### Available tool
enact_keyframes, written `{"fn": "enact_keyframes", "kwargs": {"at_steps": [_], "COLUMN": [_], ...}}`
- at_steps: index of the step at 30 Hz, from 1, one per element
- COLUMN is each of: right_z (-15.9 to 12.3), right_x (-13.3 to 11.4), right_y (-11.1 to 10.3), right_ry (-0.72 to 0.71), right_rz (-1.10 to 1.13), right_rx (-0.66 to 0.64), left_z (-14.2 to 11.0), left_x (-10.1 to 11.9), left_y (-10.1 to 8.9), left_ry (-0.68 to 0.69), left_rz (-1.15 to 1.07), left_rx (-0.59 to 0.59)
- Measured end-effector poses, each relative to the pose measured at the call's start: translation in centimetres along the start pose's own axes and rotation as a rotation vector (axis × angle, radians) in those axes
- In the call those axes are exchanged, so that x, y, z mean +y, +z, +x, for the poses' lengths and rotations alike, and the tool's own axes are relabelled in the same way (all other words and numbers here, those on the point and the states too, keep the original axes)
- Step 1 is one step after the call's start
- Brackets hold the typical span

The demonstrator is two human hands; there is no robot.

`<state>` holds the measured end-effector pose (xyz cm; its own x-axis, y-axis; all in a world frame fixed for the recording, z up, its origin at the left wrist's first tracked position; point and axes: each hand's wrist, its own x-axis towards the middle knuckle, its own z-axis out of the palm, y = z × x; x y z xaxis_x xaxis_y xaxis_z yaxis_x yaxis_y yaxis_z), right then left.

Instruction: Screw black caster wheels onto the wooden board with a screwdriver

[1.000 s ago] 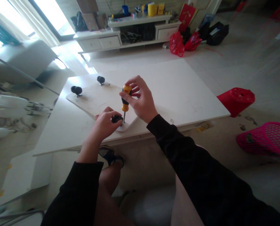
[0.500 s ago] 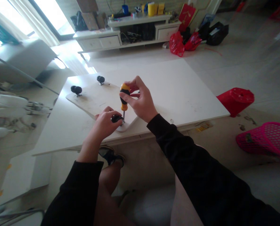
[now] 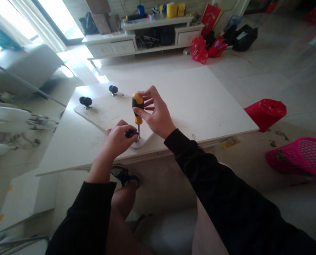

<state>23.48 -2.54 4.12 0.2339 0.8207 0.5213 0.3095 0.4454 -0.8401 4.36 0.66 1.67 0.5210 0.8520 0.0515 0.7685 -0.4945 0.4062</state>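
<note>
My right hand (image 3: 158,113) grips a yellow and black screwdriver (image 3: 138,105) by its handle. The screwdriver stands nearly upright, its tip down at the foot of a black caster wheel (image 3: 131,134) near the front corner of a white board (image 3: 107,113). Fingers of my left hand (image 3: 119,139) are closed around that caster. The screw under the tip is too small to make out. Two more black casters, one at the left corner (image 3: 85,101) and one at the back (image 3: 113,89), stand up from the board.
The board lies on a white table (image 3: 200,95). To the right are a red plastic roll (image 3: 266,111) and a pink mesh basket (image 3: 301,156) on the floor. A white cabinet (image 3: 115,47) stands behind, with red bags (image 3: 199,49) beside it.
The screwdriver handle has tilted slightly left, and the fingers of my right hand have shifted and spread around it. My left hand stays on the caster.
</note>
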Motion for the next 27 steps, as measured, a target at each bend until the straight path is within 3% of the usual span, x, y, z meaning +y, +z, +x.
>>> {"fn": "enact_keyframes", "kwargs": {"at_steps": [6,17,24,27], "right_z": [-0.27,-0.39,-0.35,-0.22], "right_x": [-0.28,-0.32,0.22,0.17], "right_y": [0.28,0.36,0.67,0.73], "right_ry": [0.056,0.027,0.056,0.053], "right_rz": [0.097,-0.033,0.214,0.204], "right_rx": [-0.039,0.036,-0.051,-0.014], "left_z": [-0.01,-0.01,-0.08,-0.10], "left_x": [0.18,0.28,0.23,0.24], "left_y": [-0.10,-0.13,-0.05,-0.04], "left_ry": [-0.005,-0.002,-0.003,-0.010], "left_rz": [-0.001,0.007,-0.014,-0.016], "left_rx": [-0.005,-0.002,0.006,0.001]}}
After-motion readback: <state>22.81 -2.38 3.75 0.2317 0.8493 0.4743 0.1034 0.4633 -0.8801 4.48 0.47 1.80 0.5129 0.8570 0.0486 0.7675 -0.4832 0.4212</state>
